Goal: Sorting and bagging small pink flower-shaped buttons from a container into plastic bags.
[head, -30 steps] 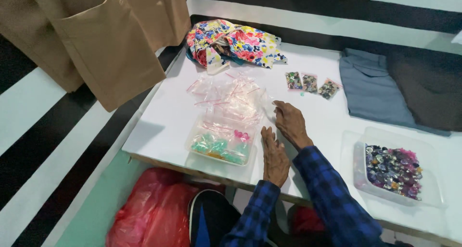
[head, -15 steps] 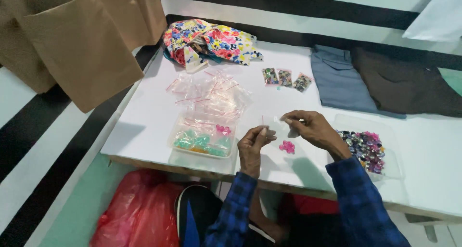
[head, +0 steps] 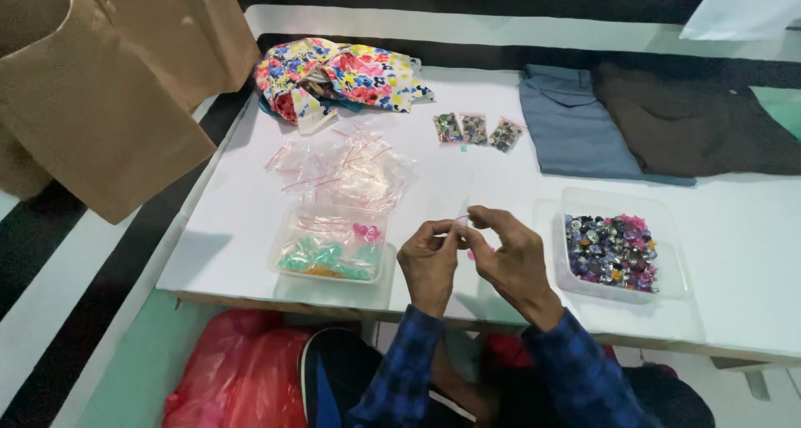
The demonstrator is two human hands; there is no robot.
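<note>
Between my two hands I hold one small clear bag (head: 461,224) just above the table's near edge: my left hand (head: 430,263) pinches its left side with fingers closed, and my right hand (head: 511,257) pinches its top edge between thumb and forefinger, the other fingers loosely curled. Something pink (head: 472,254) shows under my right hand; I cannot tell what it is. Just left of my hands sits one clear tub (head: 332,244) of green and pink beads, with a heap of empty bags (head: 346,168) behind it. To my right stands a second tub (head: 617,249), full of dark and pink buttons. Farther back lie three small filled bags (head: 474,130) in a row, one floral cloth (head: 338,76), one blue-grey garment (head: 576,121) and one brown garment (head: 692,119). All rests on a white table (head: 250,219). A tan garment (head: 108,86) hangs at left, a red bag (head: 234,378) lies below, and the floor (head: 50,261) is black and white striped.
</note>
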